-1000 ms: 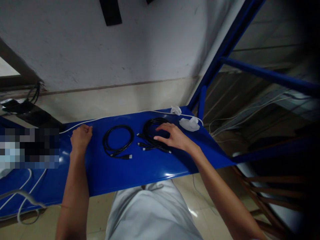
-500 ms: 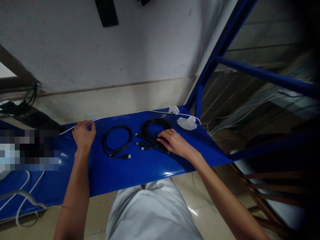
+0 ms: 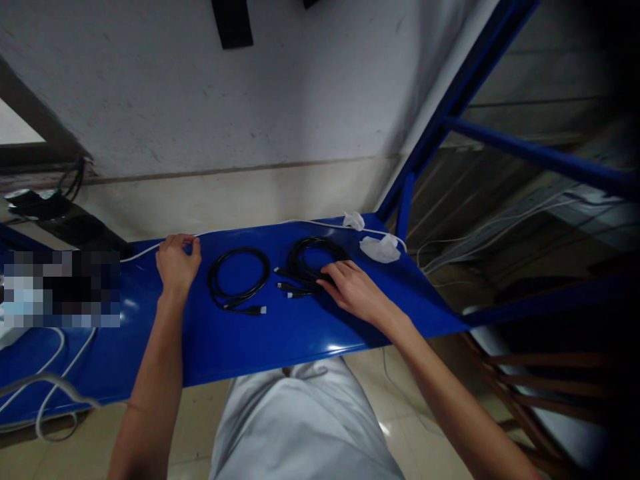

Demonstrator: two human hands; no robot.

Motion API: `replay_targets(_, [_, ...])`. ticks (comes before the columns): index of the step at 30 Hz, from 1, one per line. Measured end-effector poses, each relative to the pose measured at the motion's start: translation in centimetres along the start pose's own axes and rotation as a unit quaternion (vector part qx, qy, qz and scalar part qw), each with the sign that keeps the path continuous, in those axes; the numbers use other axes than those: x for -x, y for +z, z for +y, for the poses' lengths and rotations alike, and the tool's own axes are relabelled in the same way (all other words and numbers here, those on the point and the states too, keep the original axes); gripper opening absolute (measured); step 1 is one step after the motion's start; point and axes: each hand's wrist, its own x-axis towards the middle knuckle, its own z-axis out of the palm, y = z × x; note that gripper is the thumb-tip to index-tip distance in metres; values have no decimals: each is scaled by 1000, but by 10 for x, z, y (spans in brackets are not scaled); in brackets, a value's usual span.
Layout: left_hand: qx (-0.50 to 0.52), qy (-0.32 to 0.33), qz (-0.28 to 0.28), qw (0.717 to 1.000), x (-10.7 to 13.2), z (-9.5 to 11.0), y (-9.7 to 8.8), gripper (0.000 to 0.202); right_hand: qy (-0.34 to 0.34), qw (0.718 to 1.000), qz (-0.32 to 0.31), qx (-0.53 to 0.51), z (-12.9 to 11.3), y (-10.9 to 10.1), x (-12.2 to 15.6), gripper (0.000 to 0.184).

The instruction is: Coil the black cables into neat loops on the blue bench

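Two black cables lie on a blue metal table [image 3: 280,340]. The left one is a neat coil [image 3: 238,280] with its plug ends toward me. The right one is a looser bundle [image 3: 310,260] with several connectors sticking out to the left. My right hand [image 3: 353,288] rests on the near edge of this bundle, fingers curled and closed on its strands. My left hand [image 3: 177,263] is at the table's back edge, left of the coil, with fingers pinched on a thin white cable [image 3: 250,231].
The white cable runs along the back edge to two crumpled white wads [image 3: 380,248] at the far right corner. More white cords [image 3: 45,383] loop at the left. A wall stands behind, and a blue frame post [image 3: 405,200] rises at the right.
My right hand drew back from on top of the bundle to its near edge and its fingers closed. My left hand slid right along the back edge onto the white cable.
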Motion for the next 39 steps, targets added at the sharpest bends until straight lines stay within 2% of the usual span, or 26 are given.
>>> replay_targets(5, [26,21,15,999,1,2,-1,22,83,992,47,-86,8,-20,-8,20])
replay_targets(7, [39,26,19,999,1,3,0,23,96,985,63,-127,12,-30,-16,20])
replay_targets(11, [74,31,21,997,2,6,4,23,64,973,134,-176,12,-48,-41,21])
replay_targets(15, [134,43,35,989,2,13,7,22,12,965,172,-196,-1,-52,-74,28])
replay_targets(18, [189,54,20,980,5,24,8,27,-64,965,178,-182,-11,-45,-99,31])
replay_targets(20, [225,69,-10,972,9,34,9,30,-119,961,183,-170,-16,-38,-113,31])
replay_targets(22, [259,104,-56,959,15,46,10,30,-165,956,188,-152,-19,-29,-124,33])
replay_targets(24, [282,167,-109,939,23,59,12,31,-199,953,194,-119,-23,-18,-131,36])
replay_targets(27, [274,258,-177,909,39,80,19,34,-239,948,203,-62,-25,2,-136,41])
replay_targets(31, [227,307,-270,884,59,100,30,31,-264,944,195,-30,-22,35,-132,46])
replay_targets(35, [176,315,-277,891,70,106,35,26,-264,950,162,-46,-16,55,-123,50])
replay_targets(39, [155,315,-253,902,73,106,33,29,-258,952,151,-70,-13,58,-118,58])
